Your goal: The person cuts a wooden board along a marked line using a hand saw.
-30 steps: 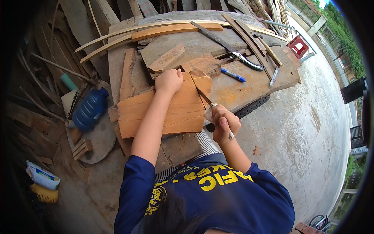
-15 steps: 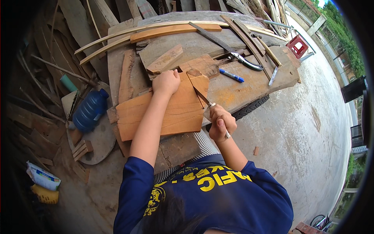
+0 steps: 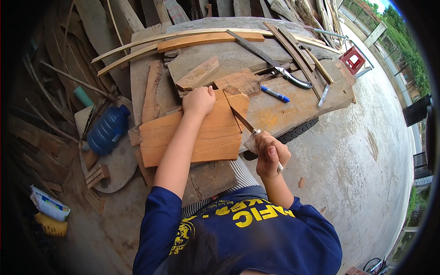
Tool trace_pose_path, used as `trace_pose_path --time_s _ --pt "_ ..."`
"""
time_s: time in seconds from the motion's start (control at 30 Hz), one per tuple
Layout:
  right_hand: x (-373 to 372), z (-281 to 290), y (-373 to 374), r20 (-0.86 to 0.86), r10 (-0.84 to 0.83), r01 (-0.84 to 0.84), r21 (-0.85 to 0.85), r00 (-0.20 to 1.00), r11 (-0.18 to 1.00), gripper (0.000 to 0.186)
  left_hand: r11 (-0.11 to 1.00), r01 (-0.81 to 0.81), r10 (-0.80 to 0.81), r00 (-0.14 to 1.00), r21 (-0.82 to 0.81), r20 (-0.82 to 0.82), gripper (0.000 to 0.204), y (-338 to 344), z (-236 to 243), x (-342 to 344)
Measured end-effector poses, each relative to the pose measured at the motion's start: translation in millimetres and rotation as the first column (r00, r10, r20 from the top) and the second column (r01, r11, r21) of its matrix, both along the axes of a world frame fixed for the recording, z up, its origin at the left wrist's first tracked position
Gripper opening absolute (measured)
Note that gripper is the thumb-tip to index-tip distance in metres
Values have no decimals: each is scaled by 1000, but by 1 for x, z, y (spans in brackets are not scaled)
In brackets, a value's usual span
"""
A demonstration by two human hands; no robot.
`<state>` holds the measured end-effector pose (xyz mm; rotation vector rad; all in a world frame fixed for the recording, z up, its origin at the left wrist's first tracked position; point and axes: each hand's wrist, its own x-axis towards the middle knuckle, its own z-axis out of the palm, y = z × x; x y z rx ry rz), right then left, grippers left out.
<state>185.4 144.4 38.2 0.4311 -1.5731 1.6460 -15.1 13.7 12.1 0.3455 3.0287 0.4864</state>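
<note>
The right hand [image 3: 272,154] is wrapped tight round the pale handle of a narrow saw [image 3: 243,120], its thumb towards the camera; the dark blade slants up and left to a cut line near the right end of an orange-brown board [image 3: 183,142]. The left hand [image 3: 199,100] is bunched on the board's far edge — its fingertips are hidden, so I cannot tell whether they pinch the wood. The left forearm stretches across the board; the right one slants up from its sleeve. Bold yellow lettering and a round yellow crest mark the navy shirt [image 3: 256,243].

The board lies along the near edge of the worktop [image 3: 300,101], towards its left end. A wooden block [image 3: 238,82] sits just beyond, with a blue marker [image 3: 275,94] to its right, its print too small to read. Nearer the far edge lies a long-bladed tool [image 3: 250,46] with a silver-and-black handle. Off the left end stands a blue bottle [image 3: 107,130] — further out, near the lower left, are a printed white-and-blue packet [image 3: 50,203] and a yellow one [image 3: 51,225]
</note>
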Motion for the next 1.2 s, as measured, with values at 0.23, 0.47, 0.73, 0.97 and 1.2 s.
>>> trace_pose_path --time_s 0.23,0.47,0.73,0.97,1.2 --pt "25 32 -10 -82 93 -86 76 992 993 38 1000 28 -28 1000 -5 15 48 0 -5 -2" --pt "-21 -29 -1 -124 -6 5 -6 992 1000 37 1000 9 -8 999 26 -33 48 -3 -6 -3" --pt "16 22 -10 -13 104 -104 -6 995 995 39 999 26 -27 1000 39 5 48 -4 -9 -4" --pt "-6 -7 -1 87 56 -45 -122 995 991 41 999 48 -48 999 7 20 50 -1 -4 1" --pt "18 22 -8 9 88 -88 -2 996 996 39 1000 26 -26 999 0 48 50 2 -7 -1"
